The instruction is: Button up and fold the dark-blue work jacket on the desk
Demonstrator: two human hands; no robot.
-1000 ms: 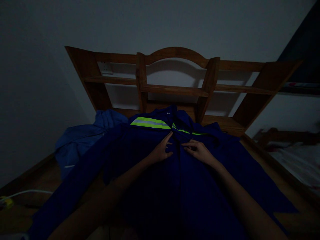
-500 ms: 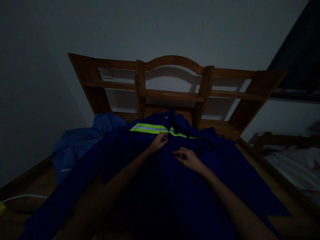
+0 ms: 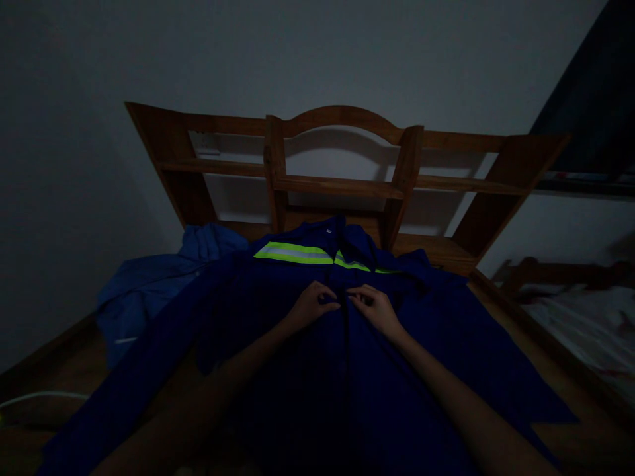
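Note:
A dark blue work jacket (image 3: 297,350) lies spread out front side up, its collar toward the wooden shelf unit and its sleeves out to both sides. Across its chest runs a yellow-green and silver reflective band (image 3: 292,252). At the front opening, just below the band, my left hand (image 3: 313,305) has curled fingers, with thumb and forefinger at the placket. Close beside it, my right hand (image 3: 374,309) pinches the other edge of the opening. Dim light hides any button or zip between the fingertips.
A lighter blue garment (image 3: 149,284) lies crumpled at the left. Behind the jacket stands a wooden shelf unit (image 3: 342,187) against the wall. A white cable (image 3: 44,395) crosses the lower left. Pale bedding (image 3: 590,324) shows at the right, below a dark curtain (image 3: 580,99).
My left hand has come down from the reflective band along the front opening. My right hand has shifted slightly up, so both fingertips now nearly meet.

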